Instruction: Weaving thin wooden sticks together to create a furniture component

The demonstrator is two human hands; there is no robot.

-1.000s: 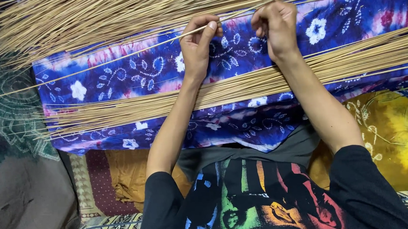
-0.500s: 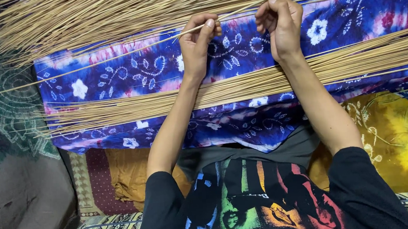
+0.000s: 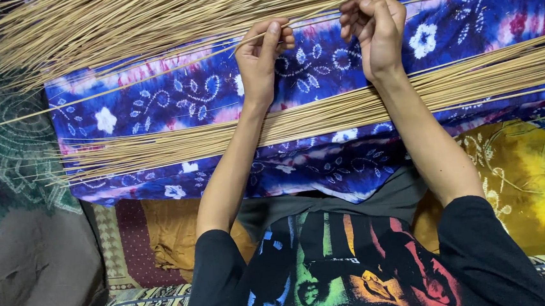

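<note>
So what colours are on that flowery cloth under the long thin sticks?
The patterned cloth is deep blue with white flowers and pink patches, seen clearly in the head view.

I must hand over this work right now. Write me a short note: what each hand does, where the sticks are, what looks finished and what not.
Left hand: pinches one thin stick that runs out to the left across the blue flowered cloth.
Right hand: fingers curled, raised over the cloth near the same stick; whether it grips the stick cannot be told.
Far pile of sticks: spread along the cloth's upper edge.
Near bundle of sticks: lies across the cloth under both forearms.
Done and left: the stick belongs to neither heap; nothing shows which heap is finished.
</note>
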